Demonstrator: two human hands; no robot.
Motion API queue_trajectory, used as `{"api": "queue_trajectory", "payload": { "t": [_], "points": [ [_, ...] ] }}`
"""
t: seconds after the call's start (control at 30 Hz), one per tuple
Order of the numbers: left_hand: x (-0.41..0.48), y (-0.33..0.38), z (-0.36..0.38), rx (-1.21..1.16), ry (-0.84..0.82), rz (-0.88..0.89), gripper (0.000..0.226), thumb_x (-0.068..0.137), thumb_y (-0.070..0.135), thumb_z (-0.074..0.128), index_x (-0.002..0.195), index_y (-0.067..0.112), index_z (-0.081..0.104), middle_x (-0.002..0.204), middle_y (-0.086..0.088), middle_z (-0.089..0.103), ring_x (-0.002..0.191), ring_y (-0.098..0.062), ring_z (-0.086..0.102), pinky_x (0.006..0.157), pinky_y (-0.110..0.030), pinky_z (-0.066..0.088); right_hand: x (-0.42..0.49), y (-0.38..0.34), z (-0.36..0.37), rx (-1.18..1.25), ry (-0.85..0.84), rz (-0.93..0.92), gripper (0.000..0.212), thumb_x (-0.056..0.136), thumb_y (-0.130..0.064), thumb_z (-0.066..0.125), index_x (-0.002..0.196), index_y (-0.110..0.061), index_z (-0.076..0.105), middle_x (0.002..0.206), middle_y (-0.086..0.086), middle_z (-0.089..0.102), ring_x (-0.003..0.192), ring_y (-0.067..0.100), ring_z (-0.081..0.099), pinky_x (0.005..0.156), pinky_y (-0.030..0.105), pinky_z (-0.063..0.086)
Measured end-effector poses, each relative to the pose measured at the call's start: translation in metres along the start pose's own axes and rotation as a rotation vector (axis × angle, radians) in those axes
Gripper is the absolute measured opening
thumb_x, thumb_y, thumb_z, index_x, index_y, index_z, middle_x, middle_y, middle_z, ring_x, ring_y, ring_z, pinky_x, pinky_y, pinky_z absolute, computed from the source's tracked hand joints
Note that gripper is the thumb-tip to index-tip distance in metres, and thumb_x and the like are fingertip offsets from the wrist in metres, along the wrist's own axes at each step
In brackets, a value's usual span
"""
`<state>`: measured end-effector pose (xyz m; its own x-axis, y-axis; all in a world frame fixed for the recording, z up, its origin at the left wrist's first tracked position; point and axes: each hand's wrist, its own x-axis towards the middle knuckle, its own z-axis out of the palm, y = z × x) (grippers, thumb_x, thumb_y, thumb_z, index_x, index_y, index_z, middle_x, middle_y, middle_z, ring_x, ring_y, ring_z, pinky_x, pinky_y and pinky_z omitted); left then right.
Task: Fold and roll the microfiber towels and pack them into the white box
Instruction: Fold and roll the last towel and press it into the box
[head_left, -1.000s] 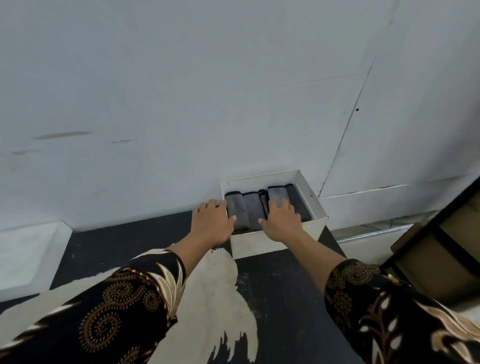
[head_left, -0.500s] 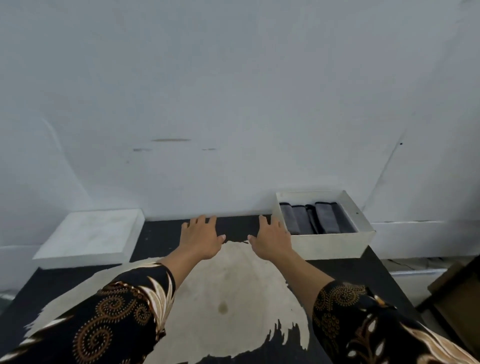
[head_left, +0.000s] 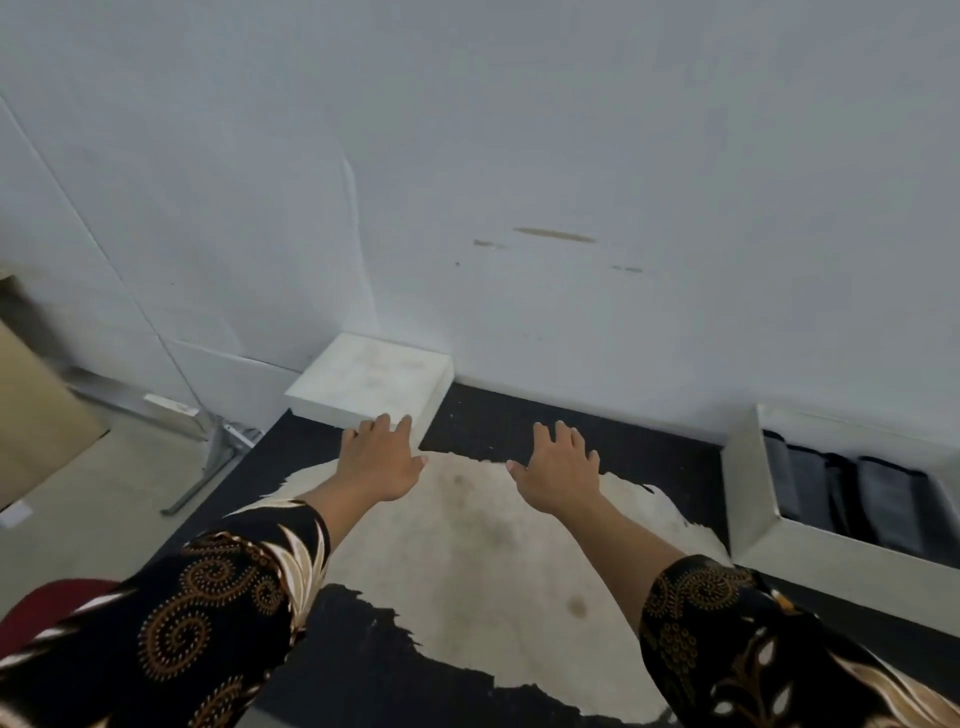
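Note:
The white box (head_left: 748, 483) sits at the right edge of the black table, against the wall. Several rolled grey and dark towels (head_left: 883, 499) lie side by side inside it. A white box lid (head_left: 369, 382) rests upside down at the table's far left corner. My left hand (head_left: 382, 462) is stretched out flat, its fingertips at the lid's near edge. My right hand (head_left: 561, 467) hovers flat over the table's middle, holding nothing, well to the left of the box.
The black table top (head_left: 519, 421) has a large worn pale patch (head_left: 488, 545) under my forearms. A white wall stands right behind the table. At left are the floor, metal table legs (head_left: 208, 447) and a brown cardboard panel (head_left: 36, 410).
Both hands left the towels in the box and moved left across the table. The view swung left, so the box is now at the right edge and the lid is near my left hand.

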<state>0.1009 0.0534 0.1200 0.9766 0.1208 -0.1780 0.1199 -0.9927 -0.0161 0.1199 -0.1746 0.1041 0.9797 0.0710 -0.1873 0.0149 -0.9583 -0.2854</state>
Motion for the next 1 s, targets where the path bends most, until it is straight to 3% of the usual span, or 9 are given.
{"api": "queue_trajectory", "payload": {
  "t": [0.13, 0.3, 0.5, 0.67, 1.0],
  "points": [
    [0.035, -0.059, 0.008, -0.041, 0.016, -0.055, 0.066, 0.096, 0.055, 0.042, 0.150, 0.022, 0.024, 0.151, -0.011, 0.031, 0.135, -0.032, 0.035, 0.109, -0.047, 0.030, 0.028, -0.046, 0.014, -0.006, -0.040, -0.023, 0.075, 0.096, -0.057, 0.045, 0.154, -0.020, 0.016, 0.163, 0.010, 0.008, 0.150, 0.033, 0.005, 0.118, 0.057, 0.013],
    [0.096, -0.132, 0.015, -0.076, -0.013, -0.106, 0.070, 0.096, 0.056, 0.040, 0.153, 0.021, 0.018, 0.158, -0.014, 0.019, 0.141, -0.036, 0.026, 0.112, -0.049, 0.025, 0.080, -0.104, 0.037, -0.003, -0.085, -0.001, 0.074, 0.096, -0.055, 0.048, 0.153, -0.018, 0.018, 0.163, 0.011, 0.009, 0.150, 0.033, 0.007, 0.117, 0.056, 0.015],
    [0.158, -0.190, 0.040, -0.105, -0.077, -0.136, 0.070, 0.096, 0.056, 0.039, 0.153, 0.020, 0.017, 0.156, -0.016, 0.021, 0.141, -0.036, 0.025, 0.111, -0.049, 0.028, 0.130, -0.157, 0.074, 0.061, -0.154, 0.029, 0.076, 0.094, -0.053, 0.052, 0.151, -0.013, 0.021, 0.160, 0.013, 0.015, 0.145, 0.034, 0.020, 0.113, 0.054, 0.029],
    [0.200, -0.217, 0.071, -0.195, -0.138, -0.214, 0.073, 0.095, 0.058, 0.040, 0.151, 0.018, 0.018, 0.154, -0.016, 0.023, 0.139, -0.037, 0.028, 0.110, -0.050, 0.031, 0.165, -0.178, 0.104, 0.098, -0.206, 0.075, 0.068, 0.094, -0.052, 0.053, 0.142, -0.011, 0.030, 0.144, 0.011, 0.032, 0.132, 0.031, 0.038, 0.105, 0.049, 0.042],
    [0.264, -0.246, 0.090, -0.514, -0.151, -0.228, 0.069, 0.094, 0.053, 0.050, 0.144, 0.012, 0.029, 0.135, -0.012, 0.049, 0.117, -0.032, 0.053, 0.096, -0.048, 0.048, 0.219, -0.190, 0.132, 0.398, -0.132, 0.261, 0.073, 0.096, -0.045, 0.054, 0.147, -0.006, 0.020, 0.142, 0.013, 0.039, 0.126, 0.032, 0.046, 0.102, 0.045, 0.045]
  ]
}}
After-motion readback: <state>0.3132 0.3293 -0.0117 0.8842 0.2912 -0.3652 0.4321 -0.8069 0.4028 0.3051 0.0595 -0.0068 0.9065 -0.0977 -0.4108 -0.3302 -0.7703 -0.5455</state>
